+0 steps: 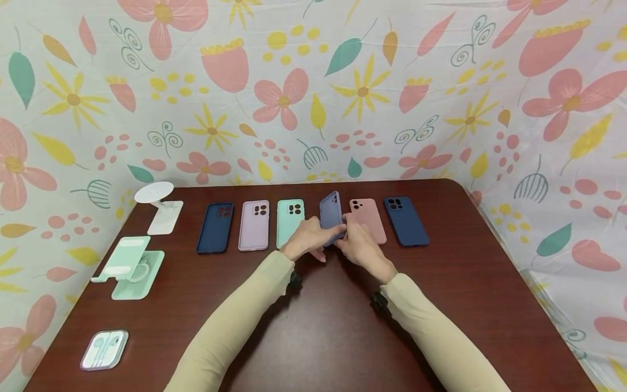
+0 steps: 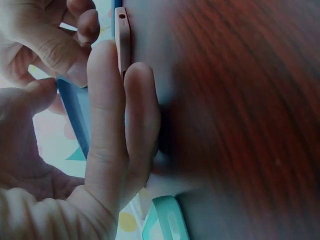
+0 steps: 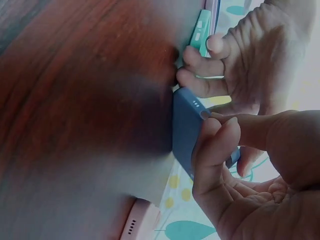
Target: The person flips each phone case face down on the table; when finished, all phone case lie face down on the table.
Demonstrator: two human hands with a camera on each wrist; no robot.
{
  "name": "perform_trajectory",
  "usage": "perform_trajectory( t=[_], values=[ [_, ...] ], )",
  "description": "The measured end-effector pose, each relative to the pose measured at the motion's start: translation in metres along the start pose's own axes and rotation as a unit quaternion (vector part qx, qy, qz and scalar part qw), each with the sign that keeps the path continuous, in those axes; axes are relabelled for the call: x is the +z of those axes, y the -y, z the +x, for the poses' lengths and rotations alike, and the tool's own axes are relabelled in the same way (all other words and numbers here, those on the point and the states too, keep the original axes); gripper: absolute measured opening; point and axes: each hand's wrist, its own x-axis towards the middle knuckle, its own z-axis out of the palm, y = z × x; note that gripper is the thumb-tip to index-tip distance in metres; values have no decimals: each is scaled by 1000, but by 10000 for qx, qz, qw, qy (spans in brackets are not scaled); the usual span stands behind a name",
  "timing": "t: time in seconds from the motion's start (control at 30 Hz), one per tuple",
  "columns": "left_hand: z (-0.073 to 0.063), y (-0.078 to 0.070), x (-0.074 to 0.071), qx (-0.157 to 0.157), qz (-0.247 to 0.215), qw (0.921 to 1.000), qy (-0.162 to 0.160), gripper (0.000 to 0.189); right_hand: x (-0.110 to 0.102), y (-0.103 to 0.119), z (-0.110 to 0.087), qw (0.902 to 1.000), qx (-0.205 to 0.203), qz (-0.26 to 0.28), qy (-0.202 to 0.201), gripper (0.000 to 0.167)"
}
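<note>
A grey-blue phone case (image 1: 330,209) stands tilted up on its edge between both hands, near the middle of a row of cases. My left hand (image 1: 308,237) holds its lower end, thumb across it and fingers stretched out along the other side. With thumb and index finger my right hand (image 1: 362,247) pinches the case near a lower corner. In the right wrist view the case (image 3: 186,131) shows its outer back and an end with small holes. Directly left lies a mint phone case (image 1: 290,218); directly right, a pink phone case (image 1: 369,220).
Further along the row lie a dark blue case (image 1: 215,228), a lilac case (image 1: 254,226) and a blue case (image 1: 406,222). At the table's left side are a white stand (image 1: 165,218), a mint folding phone stand (image 1: 128,267) and boxed earphones (image 1: 104,350). A floral curtain (image 1: 313,98) hangs behind.
</note>
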Motion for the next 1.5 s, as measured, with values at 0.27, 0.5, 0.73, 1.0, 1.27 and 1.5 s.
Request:
perform_trajectory(
  t=[0.27, 0.5, 0.73, 1.0, 1.27, 1.5],
  values=[
    [-1, 0, -2, -227, -799, 9954, 477, 74, -9, 20, -10, 9997, 102, 204, 63, 73],
    [1, 2, -7, -373, -1327, 9866, 868, 76, -14, 31, -14, 9998, -34, 177, -27, 69],
    [-3, 0, -14, -345, -1555, 9844, 752, 65, -22, 47, -20, 9983, 197, 454, 295, 73],
    [-10, -4, -15, 362, -1299, 9906, -229, 56, -15, 37, -10, 9955, 371, 601, 633, 62],
    [-15, -5, -19, 639, -904, 9910, -756, 44, -12, 32, -5, 9899, 570, 751, 1058, 63],
    [-19, -5, -23, 541, -772, 9915, -897, 40, -12, 32, -2, 9875, 653, 770, 1208, 68]
  ],
)
